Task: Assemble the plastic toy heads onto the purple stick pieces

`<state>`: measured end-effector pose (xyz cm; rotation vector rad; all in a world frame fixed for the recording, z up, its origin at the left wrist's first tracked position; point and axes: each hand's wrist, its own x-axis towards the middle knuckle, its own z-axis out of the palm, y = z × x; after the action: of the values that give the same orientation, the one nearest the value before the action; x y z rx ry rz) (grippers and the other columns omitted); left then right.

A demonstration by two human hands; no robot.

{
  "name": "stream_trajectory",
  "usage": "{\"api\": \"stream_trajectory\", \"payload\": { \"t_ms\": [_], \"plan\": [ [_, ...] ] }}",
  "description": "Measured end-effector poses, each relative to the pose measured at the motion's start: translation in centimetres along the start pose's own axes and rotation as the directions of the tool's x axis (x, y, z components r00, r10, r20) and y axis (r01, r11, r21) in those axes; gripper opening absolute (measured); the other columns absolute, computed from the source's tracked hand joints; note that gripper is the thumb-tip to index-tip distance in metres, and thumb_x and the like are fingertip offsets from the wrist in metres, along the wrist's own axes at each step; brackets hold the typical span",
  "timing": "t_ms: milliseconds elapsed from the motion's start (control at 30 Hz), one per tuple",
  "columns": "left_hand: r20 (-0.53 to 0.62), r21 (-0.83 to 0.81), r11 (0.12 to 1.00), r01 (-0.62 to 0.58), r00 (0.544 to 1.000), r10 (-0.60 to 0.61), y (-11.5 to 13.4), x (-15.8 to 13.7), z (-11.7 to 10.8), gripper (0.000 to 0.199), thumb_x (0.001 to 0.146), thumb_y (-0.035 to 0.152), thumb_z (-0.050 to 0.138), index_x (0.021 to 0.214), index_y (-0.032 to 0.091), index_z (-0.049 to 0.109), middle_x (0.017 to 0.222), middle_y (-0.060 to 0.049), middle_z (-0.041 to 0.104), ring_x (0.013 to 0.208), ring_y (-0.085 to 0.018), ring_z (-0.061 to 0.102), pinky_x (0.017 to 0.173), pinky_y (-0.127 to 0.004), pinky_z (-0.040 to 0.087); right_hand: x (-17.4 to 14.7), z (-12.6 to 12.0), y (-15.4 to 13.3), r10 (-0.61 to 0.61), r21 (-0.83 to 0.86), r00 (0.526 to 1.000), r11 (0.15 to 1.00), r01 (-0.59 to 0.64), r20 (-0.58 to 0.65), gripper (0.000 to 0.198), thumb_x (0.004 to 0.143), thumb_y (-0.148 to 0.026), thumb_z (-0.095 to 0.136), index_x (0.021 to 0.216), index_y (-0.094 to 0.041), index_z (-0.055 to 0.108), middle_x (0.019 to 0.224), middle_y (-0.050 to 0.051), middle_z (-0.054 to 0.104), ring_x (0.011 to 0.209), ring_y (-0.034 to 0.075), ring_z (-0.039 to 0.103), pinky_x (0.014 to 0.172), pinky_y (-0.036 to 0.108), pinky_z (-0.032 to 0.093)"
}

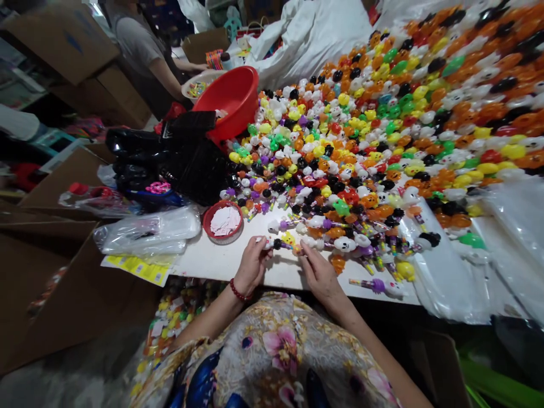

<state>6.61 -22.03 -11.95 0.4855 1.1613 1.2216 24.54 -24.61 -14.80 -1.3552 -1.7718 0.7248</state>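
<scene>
Floral clothing [280, 345] fills the bottom middle of the frame, nearest the camera. Left of centre, clear bags [148, 231] lie flat on the table [193, 260], probably to stay handy; beside them a red dish [205, 225] holds pale slips [225, 220], its rim likely keeping them from scattering. At centre, the left hand [251, 265] pinches the white end of a slim toy [277, 244] and the right hand [318, 276] its other end, each grip narrow and closed on it; holding both ends seems to steady it roughly level over the table's front edge. From centre to upper right spreads a heap [340, 150] of small figures, perhaps piled there for reach. As for what is hidden, a co-worker [138, 45] at upper left is cut off by the frame, any print on the slips is too small to read, and fingers cover the toy's tips.
</scene>
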Motion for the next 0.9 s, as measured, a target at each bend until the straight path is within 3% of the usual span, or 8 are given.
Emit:
{"api": "stream_trajectory", "payload": {
  "t_ms": [100, 167, 300, 367, 500, 733, 833, 900],
  "plan": [
    [-0.079, 0.123, 0.992, 0.006, 0.997, 0.003, -0.5, 0.4, -2.2, 0.044, 0.064, 0.048, 0.081, 0.078, 0.02, 0.051, 0.063, 0.006, 0.053, 0.052, -0.007, 0.049, 0.051, -0.02, 0.039, 0.2, 0.0, 0.2, -0.076, -0.153, 0.997, 0.985, 0.075, -0.002, 0.039, 0.1, -0.032, 0.04, 0.132, -0.02, 0.061, 0.121, 0.013, 0.067, 0.112, 0.026, 0.064, 0.097, 0.042, 0.055],
    [-0.08, 0.296, 0.955, 0.001, 0.997, 0.024, -1.0, 0.6, -3.3, 0.04, 0.067, 0.049, 0.078, 0.077, 0.02, 0.053, 0.061, 0.006, 0.05, 0.05, -0.009, 0.047, 0.051, -0.021, 0.037, 1.0, 0.0, -0.1, -0.139, -0.234, 0.99, 0.962, 0.141, 0.023, 0.037, 0.1, -0.029, 0.04, 0.129, -0.021, 0.062, 0.119, 0.013, 0.066, 0.11, 0.026, 0.063, 0.095, 0.042, 0.054],
    [0.045, 0.625, 0.747, -0.227, 0.966, 0.256, -1.8, 1.2, -3.4, 0.019, 0.07, 0.033, 0.075, 0.078, 0.02, 0.063, 0.077, 0.0, 0.057, 0.067, -0.014, 0.053, 0.065, -0.026, 0.045, 4.8, 0.6, -1.3, -0.236, -0.373, 0.959, 0.885, 0.28, 0.16, 0.036, 0.096, -0.017, 0.042, 0.126, -0.019, 0.063, 0.119, 0.015, 0.065, 0.106, 0.029, 0.059, 0.095, 0.046, 0.05],
    [0.13, 0.682, 0.663, -0.31, 0.943, 0.308, -2.0, 1.7, -2.8, 0.013, 0.072, 0.027, 0.071, 0.083, 0.022, 0.067, 0.086, -0.002, 0.058, 0.073, -0.015, 0.054, 0.072, -0.028, 0.046, 7.7, 1.6, -2.2, -0.217, -0.441, 0.937, 0.838, 0.322, 0.272, 0.036, 0.094, -0.012, 0.043, 0.123, -0.016, 0.064, 0.118, 0.017, 0.064, 0.103, 0.03, 0.056, 0.092, 0.045, 0.048],
    [0.204, 0.738, 0.589, -0.331, 0.94, 0.272, -2.3, 2.1, -1.9, 0.008, 0.078, 0.027, 0.064, 0.084, 0.025, 0.069, 0.093, -0.002, 0.058, 0.074, -0.016, 0.055, 0.076, -0.029, 0.046, 13.3, 4.7, -3.4, -0.097, -0.549, 0.895, 0.76, 0.349, 0.436, 0.032, 0.09, -0.009, 0.048, 0.117, -0.011, 0.065, 0.107, 0.02, 0.065, 0.102, 0.032, 0.055, 0.089, 0.041, 0.045],
    [0.236, 0.628, 0.658, -0.416, 0.907, 0.348, -1.9, 2.2, -3.5, 0.016, 0.081, 0.025, 0.061, 0.094, 0.022, 0.071, 0.095, -0.007, 0.064, 0.091, -0.021, 0.061, 0.085, -0.035, 0.049, 17.4, 7.2, -3.0, -0.066, -0.562, 0.925, 0.777, 0.284, 0.375, 0.03, 0.087, -0.001, 0.047, 0.108, -0.014, 0.065, 0.107, 0.017, 0.064, 0.099, 0.027, 0.058, 0.084, 0.035, 0.046],
    [0.196, 0.625, 0.655, -0.424, 0.898, 0.395, 0.5, 3.5, -3.8, 0.014, 0.085, 0.028, 0.059, 0.089, 0.021, 0.07, 0.089, -0.006, 0.066, 0.085, -0.02, 0.061, 0.079, -0.033, 0.049, 17.4, 6.9, -2.7, -0.073, -0.556, 0.951, 0.796, 0.238, 0.302, 0.02, 0.086, -0.009, 0.055, 0.104, -0.012, 0.063, 0.109, 0.017, 0.064, 0.102, 0.027, 0.058, 0.088, 0.036, 0.047],
    [0.168, 0.621, 0.642, -0.45, 0.876, 0.452, 3.0, 5.4, -3.3, 0.014, 0.086, 0.03, 0.059, 0.089, 0.022, 0.07, 0.089, -0.006, 0.066, 0.083, -0.02, 0.06, 0.077, -0.032, 0.049, 16.8, 6.4, -2.6, -0.059, -0.459, 0.981, 0.877, 0.14, 0.187, 0.018, 0.086, -0.016, 0.055, 0.103, -0.013, 0.06, 0.107, 0.015, 0.065, 0.101, 0.026, 0.06, 0.087, 0.036, 0.048]
  ]
}}
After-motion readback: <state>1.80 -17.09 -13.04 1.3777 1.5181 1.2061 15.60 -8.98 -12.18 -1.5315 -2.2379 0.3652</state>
